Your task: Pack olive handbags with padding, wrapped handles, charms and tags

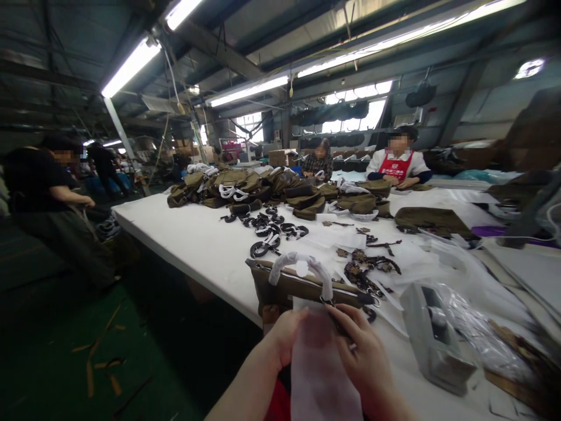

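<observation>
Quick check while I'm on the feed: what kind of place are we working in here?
Most likely a bag-making workshop or factory floor. A long white worktable carries a heap of olive bags and loose black straps, other workers sit along it, and tube lights hang from a bare metal roof.

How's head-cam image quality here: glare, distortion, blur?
Head view: ceiling tube lights blow out; strong wide-angle bending at the edges; the floor at left is dark; left hand and right hand on the white sheet are soft; the white table is evenly lit.
</observation>
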`<state>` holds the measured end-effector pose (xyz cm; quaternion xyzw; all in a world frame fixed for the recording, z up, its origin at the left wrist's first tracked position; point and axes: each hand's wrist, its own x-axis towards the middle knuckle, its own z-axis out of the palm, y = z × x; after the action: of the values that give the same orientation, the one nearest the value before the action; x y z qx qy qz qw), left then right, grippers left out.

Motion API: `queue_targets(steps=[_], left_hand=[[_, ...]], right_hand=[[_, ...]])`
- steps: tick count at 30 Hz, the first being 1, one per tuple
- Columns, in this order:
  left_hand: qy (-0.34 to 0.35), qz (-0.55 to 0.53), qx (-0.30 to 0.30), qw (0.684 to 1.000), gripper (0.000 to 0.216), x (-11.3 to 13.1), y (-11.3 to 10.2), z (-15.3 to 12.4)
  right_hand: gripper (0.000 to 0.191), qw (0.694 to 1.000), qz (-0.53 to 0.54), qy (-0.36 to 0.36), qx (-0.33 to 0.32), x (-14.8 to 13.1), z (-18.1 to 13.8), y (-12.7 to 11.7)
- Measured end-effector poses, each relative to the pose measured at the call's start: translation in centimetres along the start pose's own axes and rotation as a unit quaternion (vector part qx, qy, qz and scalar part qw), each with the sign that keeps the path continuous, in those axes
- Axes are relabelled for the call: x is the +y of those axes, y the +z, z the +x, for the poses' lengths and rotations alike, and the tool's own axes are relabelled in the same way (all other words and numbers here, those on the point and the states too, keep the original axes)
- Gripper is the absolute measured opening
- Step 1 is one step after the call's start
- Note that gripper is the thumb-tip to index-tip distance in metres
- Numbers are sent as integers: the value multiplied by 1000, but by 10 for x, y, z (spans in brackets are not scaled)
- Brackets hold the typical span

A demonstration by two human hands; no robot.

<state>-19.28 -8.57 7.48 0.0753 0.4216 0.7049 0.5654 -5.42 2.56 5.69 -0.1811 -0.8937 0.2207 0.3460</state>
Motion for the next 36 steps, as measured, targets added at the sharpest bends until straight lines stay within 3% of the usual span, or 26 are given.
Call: queue_targets(steps=[5, 9, 13, 16, 23, 25, 28, 30, 34, 36], left_hand=[[-2, -20, -59, 998, 41, 4, 11, 6], [51, 12, -18, 998, 44, 6, 23, 3], [105, 95, 35, 989, 50, 3, 29, 0], [115, 86, 47, 989, 49, 0, 31, 3], [114, 23, 54, 992, 46, -5, 35, 5], [124, 43, 49, 990, 49, -4, 33, 3], [129, 74, 49, 988, 51, -2, 30, 2], [119, 66, 49, 989, 53, -1, 28, 2], [108, 48, 55, 991, 52, -2, 25, 6], [110, 47, 55, 991, 49, -3, 26, 6]], right_hand=[[51, 996, -56, -60, -27, -5, -3, -4], [56, 993, -63, -93, -32, -4, -12, 0], [57, 999, -14, -27, -20, 4, -25, -3], [50, 999, 7, 34, -3, 3, -35, -8], [40, 997, 21, -9, -69, -13, -56, 2], [34, 998, 19, -8, -55, -10, -55, -1], [28, 998, -5, 55, 41, 6, -42, -15], [35, 990, 1, 124, 64, 20, -31, -23], [43, 963, 157, 213, -41, 30, -14, -24], [43, 943, 236, 232, -40, 22, -10, -19]])
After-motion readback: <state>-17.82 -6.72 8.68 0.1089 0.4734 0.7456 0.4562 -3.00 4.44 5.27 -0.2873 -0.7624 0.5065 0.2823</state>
